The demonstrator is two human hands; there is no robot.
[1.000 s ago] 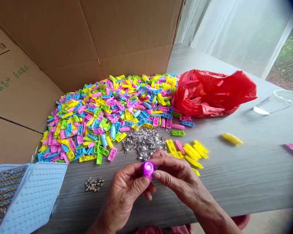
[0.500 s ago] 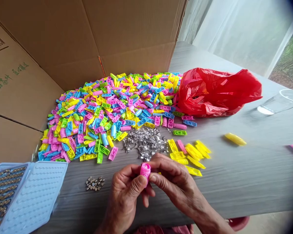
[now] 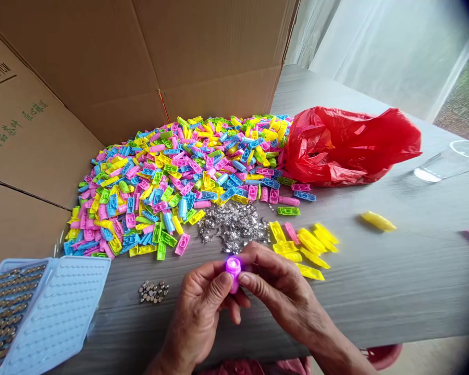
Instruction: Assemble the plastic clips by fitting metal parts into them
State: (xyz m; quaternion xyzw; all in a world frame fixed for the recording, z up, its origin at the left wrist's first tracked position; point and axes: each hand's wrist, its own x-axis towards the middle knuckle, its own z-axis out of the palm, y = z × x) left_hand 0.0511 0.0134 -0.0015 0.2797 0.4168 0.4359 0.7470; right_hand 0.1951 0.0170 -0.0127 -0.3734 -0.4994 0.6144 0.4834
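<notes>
l hand (image 3: 201,307) grips pink light (image 3: 233,276) btwn thumb + fingers, r hand (image 3: 287,289) pinching it too, over table (image 3: 355,291) nr metal bits (image 3: 234,224). 1 lit, so prob. together; heap of plastic cases (image 3: 160,182) + coin batteries (image 3: 153,291) looks unused.

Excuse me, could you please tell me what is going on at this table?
A person's left hand pinches a small pink-purple piece whose upper end is lit, with the right hand close at its other side. Just beyond lie loose metal parts, and behind them a big pile of colourful plastic pieces beside a red bag. Yellow pieces lie to the right; small round metal discs and a blue tray are on the left.
</notes>
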